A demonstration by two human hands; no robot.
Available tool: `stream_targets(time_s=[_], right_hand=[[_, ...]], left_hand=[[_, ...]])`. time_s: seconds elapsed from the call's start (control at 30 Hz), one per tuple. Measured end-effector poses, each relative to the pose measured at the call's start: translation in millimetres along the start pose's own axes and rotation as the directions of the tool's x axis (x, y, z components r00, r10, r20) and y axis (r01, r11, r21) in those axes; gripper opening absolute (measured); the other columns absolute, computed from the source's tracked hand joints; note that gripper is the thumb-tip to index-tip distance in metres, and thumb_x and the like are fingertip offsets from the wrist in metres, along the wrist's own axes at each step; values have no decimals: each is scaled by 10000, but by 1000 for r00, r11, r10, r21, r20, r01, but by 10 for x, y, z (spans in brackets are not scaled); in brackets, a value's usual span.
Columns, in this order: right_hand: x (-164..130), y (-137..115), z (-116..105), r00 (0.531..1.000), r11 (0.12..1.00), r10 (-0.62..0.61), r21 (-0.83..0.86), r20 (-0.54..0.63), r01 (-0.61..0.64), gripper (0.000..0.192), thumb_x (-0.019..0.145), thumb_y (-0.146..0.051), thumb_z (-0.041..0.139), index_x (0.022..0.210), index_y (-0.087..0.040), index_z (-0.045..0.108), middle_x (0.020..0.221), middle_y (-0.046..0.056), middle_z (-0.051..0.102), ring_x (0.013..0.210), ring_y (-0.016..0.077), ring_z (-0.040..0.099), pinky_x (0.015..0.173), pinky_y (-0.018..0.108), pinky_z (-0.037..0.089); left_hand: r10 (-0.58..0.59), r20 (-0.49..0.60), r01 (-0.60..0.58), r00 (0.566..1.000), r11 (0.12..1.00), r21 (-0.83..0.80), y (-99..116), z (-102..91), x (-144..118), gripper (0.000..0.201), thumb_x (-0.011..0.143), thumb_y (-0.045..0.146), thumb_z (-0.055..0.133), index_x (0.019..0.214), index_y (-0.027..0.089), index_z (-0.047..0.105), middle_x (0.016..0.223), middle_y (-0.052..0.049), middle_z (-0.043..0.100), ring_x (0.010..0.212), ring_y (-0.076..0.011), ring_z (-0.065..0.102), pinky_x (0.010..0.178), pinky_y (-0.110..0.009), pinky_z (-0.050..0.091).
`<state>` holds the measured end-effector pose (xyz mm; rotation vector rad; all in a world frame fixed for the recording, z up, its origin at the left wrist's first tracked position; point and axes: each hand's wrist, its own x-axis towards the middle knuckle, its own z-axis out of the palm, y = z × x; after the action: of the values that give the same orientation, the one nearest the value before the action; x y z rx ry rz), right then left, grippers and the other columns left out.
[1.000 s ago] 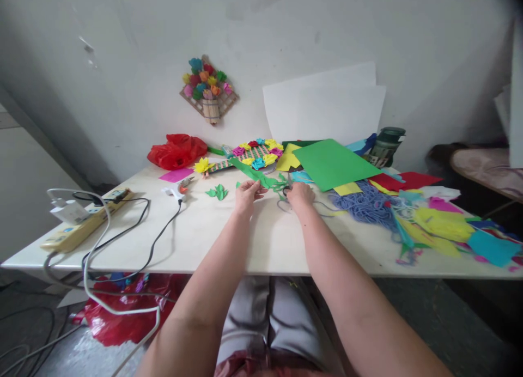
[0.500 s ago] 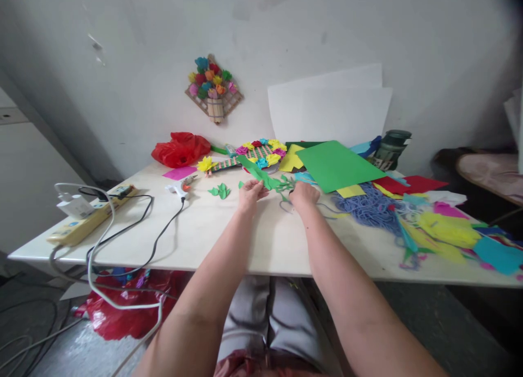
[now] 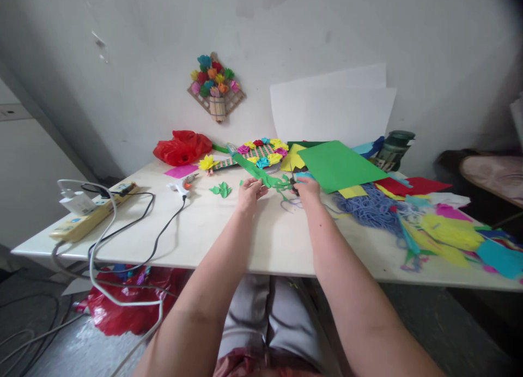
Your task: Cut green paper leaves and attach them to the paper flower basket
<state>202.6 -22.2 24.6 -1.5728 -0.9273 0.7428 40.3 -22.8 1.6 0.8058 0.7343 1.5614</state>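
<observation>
My left hand (image 3: 250, 196) is closed on a long strip of green paper (image 3: 255, 170), which slants up and to the left from my fingers. In my right hand (image 3: 306, 190) is a pair of scissors (image 3: 292, 180), its blades pointing up, away from me, just right of the strip. Small green cut pieces (image 3: 281, 183) lie between the two hands. A little pile of green paper leaves (image 3: 221, 190) rests on the table left of my left hand. Behind the strip lies a woven piece trimmed with paper flowers (image 3: 261, 152).
At left are a glue gun (image 3: 180, 187) with its cord and a power strip (image 3: 92, 216). A red plastic bag (image 3: 182, 148) sits at the back. To the right are a green sheet (image 3: 341, 165), blue yarn (image 3: 370, 207), paper scraps (image 3: 449, 230) and a dark jar (image 3: 394, 150).
My right hand has turned a little, and the scissors' blades now point upward, apart from the strip. The strip's far end has swung slightly left. My left hand keeps its grip.
</observation>
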Motion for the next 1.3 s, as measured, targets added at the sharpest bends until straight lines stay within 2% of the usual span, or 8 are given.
stream_targets(time_s=[0.1,0.2,0.4,0.57,0.67,0.77,0.93,1.3], right_hand=[[-39,-23,12,972,931,96,325,216,-164,198,671,-79,585,861,-127,615,617,24,617,463,98,552,297,156,232],[-109,-58,3,935,892,49,406,350,-199,85,707,-180,637,764,-133,593,571,-6,575,386,56,473,269,146,134],[-158,-101,28,973,948,17,306,231,-89,230,741,-350,654,686,-143,568,526,-13,551,367,54,456,272,148,211],[-86,-44,69,987,945,-80,324,141,31,185,679,-259,692,800,-145,610,546,-36,574,423,65,506,301,141,258],[-70,-30,82,979,929,-140,360,145,80,343,632,-265,719,939,-155,614,647,-26,634,484,83,564,305,142,259],[-103,-56,74,966,918,-147,393,214,52,314,637,-266,711,907,-141,612,634,-17,643,423,71,537,298,147,239],[-181,-97,26,917,919,-155,394,367,-3,156,719,-254,638,813,-140,587,517,-18,606,338,61,491,277,141,171],[-274,-57,39,752,986,-113,169,650,2,183,809,-322,598,838,-148,552,597,23,647,417,106,593,267,138,256]], left_hand=[[15,2,-15,1000,1000,-13,3,-3,5,375,553,260,782,749,167,477,597,32,586,558,-103,606,612,-249,501],[23,-12,-23,1000,999,-27,3,-4,10,368,547,257,784,739,163,484,578,46,562,547,-89,588,623,-246,502],[28,-19,-29,999,999,-36,1,-7,24,336,566,247,768,788,150,536,622,24,599,544,-81,576,629,-249,501],[29,-43,-31,999,998,-58,6,-9,26,311,586,222,757,762,163,507,593,33,586,533,-86,579,630,-251,500],[22,-66,-27,998,996,-82,12,-6,24,302,603,194,747,757,168,488,586,35,582,531,-86,582,630,-245,498],[7,-82,-16,997,994,-104,20,-6,23,292,617,176,743,750,169,483,587,30,584,532,-88,587,632,-244,498],[-1,-91,-12,996,989,-146,26,-19,39,265,640,162,733,728,169,483,572,29,578,513,-84,578,619,-237,496],[-24,-145,-7,989,978,-211,71,-18,25,208,673,130,703,705,162,500,581,30,580,528,-84,596,649,-233,495]])
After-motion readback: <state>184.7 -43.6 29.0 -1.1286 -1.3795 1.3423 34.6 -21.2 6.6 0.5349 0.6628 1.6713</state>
